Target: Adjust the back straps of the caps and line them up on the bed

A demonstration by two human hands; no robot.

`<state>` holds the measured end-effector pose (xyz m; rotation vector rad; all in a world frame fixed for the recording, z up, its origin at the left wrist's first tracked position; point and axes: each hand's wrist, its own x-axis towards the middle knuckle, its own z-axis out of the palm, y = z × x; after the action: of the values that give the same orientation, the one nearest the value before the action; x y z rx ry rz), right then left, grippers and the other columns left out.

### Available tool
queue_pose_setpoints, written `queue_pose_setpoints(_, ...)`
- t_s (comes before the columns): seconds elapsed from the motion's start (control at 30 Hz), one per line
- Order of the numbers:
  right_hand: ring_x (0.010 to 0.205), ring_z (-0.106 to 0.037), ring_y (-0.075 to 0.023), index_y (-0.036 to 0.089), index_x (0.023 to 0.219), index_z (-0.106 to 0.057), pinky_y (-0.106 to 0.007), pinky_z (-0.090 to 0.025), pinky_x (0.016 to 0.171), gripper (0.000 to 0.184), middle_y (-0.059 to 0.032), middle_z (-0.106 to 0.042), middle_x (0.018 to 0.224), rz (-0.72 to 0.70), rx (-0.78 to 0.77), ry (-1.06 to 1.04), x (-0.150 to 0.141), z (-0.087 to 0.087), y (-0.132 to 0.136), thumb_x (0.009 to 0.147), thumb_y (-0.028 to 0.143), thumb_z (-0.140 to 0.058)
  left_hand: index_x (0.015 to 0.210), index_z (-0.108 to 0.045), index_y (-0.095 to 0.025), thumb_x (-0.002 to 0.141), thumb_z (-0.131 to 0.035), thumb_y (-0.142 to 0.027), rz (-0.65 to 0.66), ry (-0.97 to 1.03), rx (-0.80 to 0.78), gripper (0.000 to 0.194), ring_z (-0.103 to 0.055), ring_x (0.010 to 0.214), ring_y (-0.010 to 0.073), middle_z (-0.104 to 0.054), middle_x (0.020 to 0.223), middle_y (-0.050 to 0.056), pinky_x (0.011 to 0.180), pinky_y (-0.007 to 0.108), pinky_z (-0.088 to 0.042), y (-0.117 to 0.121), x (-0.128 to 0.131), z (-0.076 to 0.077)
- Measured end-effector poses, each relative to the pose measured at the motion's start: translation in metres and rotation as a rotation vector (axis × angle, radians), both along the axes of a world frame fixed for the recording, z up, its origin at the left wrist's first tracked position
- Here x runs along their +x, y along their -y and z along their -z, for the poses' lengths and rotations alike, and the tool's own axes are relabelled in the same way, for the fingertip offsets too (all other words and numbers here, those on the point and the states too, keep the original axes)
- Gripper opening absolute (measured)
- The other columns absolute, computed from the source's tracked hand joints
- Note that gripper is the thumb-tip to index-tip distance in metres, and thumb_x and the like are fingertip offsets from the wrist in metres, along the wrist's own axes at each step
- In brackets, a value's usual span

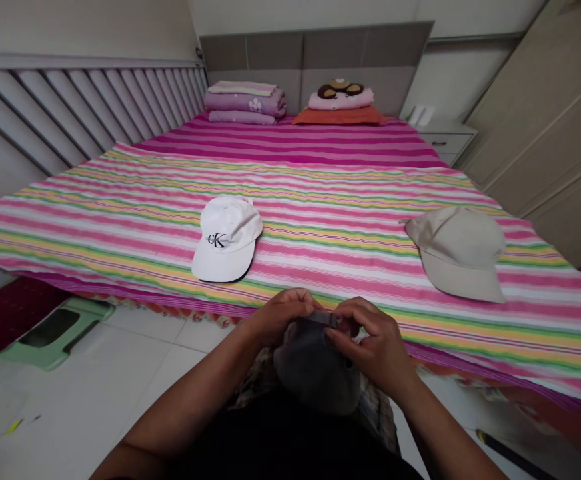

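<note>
At lower centre, left hand [284,315] and right hand [379,338] pinch the grey cap [315,373] by its strap [322,317], apparently adjusting it; the next move likely needs steady fingertips.

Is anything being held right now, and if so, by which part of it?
Yes, a dark gray cap, held by its strap in both hands' fingers.

There are three baseball caps [228,233] [463,247] [315,373], two hands [285,315] [375,340], two bedding stacks [245,105] [338,115], one headboard [290,57], one nightstand [448,142] and one green stool [86,320].
</note>
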<state>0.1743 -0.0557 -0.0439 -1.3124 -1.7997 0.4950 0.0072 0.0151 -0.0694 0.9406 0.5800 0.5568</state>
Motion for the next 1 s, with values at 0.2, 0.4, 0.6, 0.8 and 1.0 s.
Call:
queue_pose_setpoints(0.2, 0.054, -0.047, -0.0133, 0.021, 0.070, -0.054, -0.024, -0.035, 0.049, 0.009, 0.0021, -0.052, 0.059, 0.041, -0.232, -0.095, -0.002, -0.001, 0.000, 0.068, 0.026, -0.062, 0.072, -0.054, -0.014, 0.070, -0.058, -0.044, 0.002, -0.079, 0.100, 0.031, -0.039, 0.049, 0.0071, -0.049, 0.060, -0.001, 0.046, 0.020, -0.026, -0.002, 0.001, -0.004)
queue_pose_setpoints(0.4, 0.047, -0.039, -0.0095, 0.021, 0.082, -0.051, -0.022, -0.032, 0.045, 0.027, 0.0069, -0.040, 0.056, -0.168, -0.590, -0.579, 0.000, 0.010, -0.006, 0.066, 0.038, -0.065, 0.062, -0.054, -0.012, 0.064, -0.068, -0.035, 0.184, -0.196, 0.100, 0.027, -0.035, 0.045, 0.0042, -0.044, 0.052, -0.004, 0.045, 0.019, -0.023, -0.005, -0.001, -0.015)
queue_pose_setpoints(0.6, 0.048, -0.041, -0.0087, 0.015, 0.066, -0.054, -0.021, -0.030, 0.045, 0.036, 0.0012, -0.051, 0.056, -0.307, -0.777, -0.782, 0.007, 0.020, -0.008, 0.073, 0.050, -0.058, 0.062, -0.056, -0.011, 0.062, -0.069, -0.033, 0.127, -0.103, -0.026, 0.025, -0.035, 0.042, 0.0044, -0.045, 0.050, -0.004, 0.043, 0.019, -0.024, -0.009, -0.004, -0.013)
queue_pose_setpoints(0.8, 0.040, -0.029, -0.0062, 0.016, 0.057, -0.050, -0.021, -0.020, 0.042, 0.032, 0.0062, -0.040, 0.043, -0.226, -0.713, -0.941, 0.005, 0.014, -0.010, 0.069, 0.042, -0.065, 0.065, -0.064, -0.011, 0.060, -0.073, -0.029, 0.232, -0.194, 0.007, 0.021, -0.045, 0.047, 0.0059, -0.057, 0.057, 0.000, 0.046, 0.019, -0.030, -0.013, -0.003, -0.018)
queue_pose_setpoints(1.0, 0.046, -0.041, -0.0087, 0.015, 0.066, -0.058, -0.020, -0.028, 0.045, 0.032, 0.0019, -0.052, 0.052, -0.225, -0.751, -1.003, 0.010, 0.014, -0.017, 0.068, 0.046, -0.065, 0.062, -0.062, -0.010, 0.059, -0.072, -0.026, 0.104, -0.014, -0.084, 0.019, -0.048, 0.043, 0.0069, -0.057, 0.052, 0.001, 0.045, 0.018, -0.034, -0.016, 0.000, -0.024)
